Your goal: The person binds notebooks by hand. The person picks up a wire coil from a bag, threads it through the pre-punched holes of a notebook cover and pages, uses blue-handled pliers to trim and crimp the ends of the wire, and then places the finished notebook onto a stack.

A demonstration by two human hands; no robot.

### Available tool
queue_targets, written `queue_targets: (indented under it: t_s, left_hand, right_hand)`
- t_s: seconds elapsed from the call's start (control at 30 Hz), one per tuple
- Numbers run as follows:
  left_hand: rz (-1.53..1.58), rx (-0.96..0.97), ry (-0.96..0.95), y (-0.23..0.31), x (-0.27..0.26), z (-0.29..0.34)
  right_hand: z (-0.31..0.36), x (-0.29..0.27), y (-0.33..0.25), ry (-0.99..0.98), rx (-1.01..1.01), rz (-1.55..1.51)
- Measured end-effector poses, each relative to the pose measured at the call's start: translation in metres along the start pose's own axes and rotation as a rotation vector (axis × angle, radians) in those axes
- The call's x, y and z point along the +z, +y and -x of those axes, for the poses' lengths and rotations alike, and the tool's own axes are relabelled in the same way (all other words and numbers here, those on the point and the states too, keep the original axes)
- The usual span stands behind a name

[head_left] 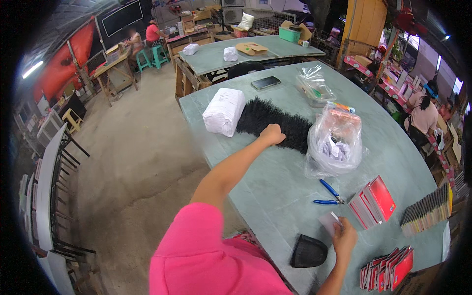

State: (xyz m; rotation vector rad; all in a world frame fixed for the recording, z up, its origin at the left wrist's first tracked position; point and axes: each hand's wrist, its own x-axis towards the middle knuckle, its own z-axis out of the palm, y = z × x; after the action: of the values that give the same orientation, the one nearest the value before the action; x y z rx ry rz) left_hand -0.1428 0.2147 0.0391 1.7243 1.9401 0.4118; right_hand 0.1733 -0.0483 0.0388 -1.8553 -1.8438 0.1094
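Observation:
My left hand [273, 134], its arm stretched far across the table, is closed over a spread pile of black spiral binding coils [263, 117]. Whether a coil is between its fingers is hidden. Nearer me, my right hand [345, 237] grips a small white pad of paper [328, 223] by its edge. Beside that hand lies a black mesh pouch-like piece [309, 251]. Blue-handled cutting pliers [329, 193] lie opened just beyond the pad. A stack of small red-covered notebooks [372, 201] stands to their right.
More red spiral notebooks [388, 269] and a row of black-coiled ones [427, 209] are at the right. A clear plastic bag [335, 142] with crumpled paper, a white wrapped bundle [224, 112], a phone [265, 83] and a second bag [314, 88] surround the coils. People sit farther off.

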Motion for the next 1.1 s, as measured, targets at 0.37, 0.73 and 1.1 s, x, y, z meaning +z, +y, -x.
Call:
queue_targets:
  t_s: [0.37, 0.73, 1.1]
  left_hand:
    - [0.263, 0.181, 0.574, -0.029, -0.008, 0.009]
    - [0.924, 0.413, 0.559, -0.015, -0.019, 0.025]
    - [0.988, 0.831, 0.616, 0.08, -0.078, 0.096]
  right_hand:
    - [0.0, 0.005, 0.009, -0.002, -0.019, 0.054]
    - [-0.003, 0.001, 0.014, -0.015, -0.05, -0.017]
    - [0.002, -0.003, 0.007, -0.014, 0.018, 0.011]
